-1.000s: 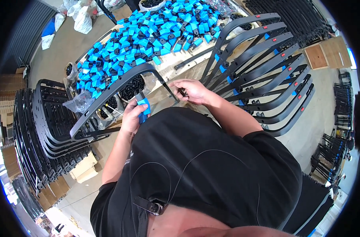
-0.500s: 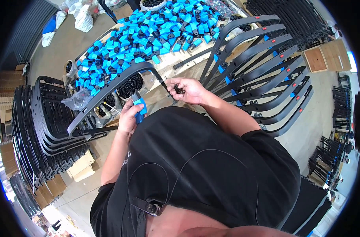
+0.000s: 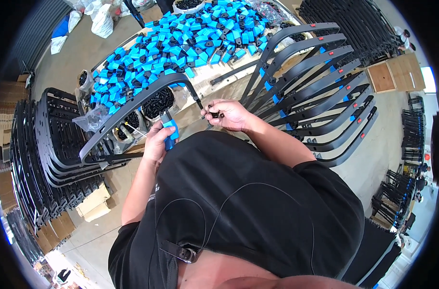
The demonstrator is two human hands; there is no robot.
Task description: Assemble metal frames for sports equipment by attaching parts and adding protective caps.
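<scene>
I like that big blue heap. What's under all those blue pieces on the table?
The blue pieces lie on a pale table top, with small black parts mixed in. Whatever lies beneath the middle of the heap is covered.

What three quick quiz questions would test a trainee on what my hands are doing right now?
1. True or false: the left hand grips a blue piece.
2. What colour is the curved frame arching over the bench?
3. The right hand pinches: A) a small black part B) a cardboard box C) a white bag.

Key: 1 true; 2 black; 3 A.
</scene>
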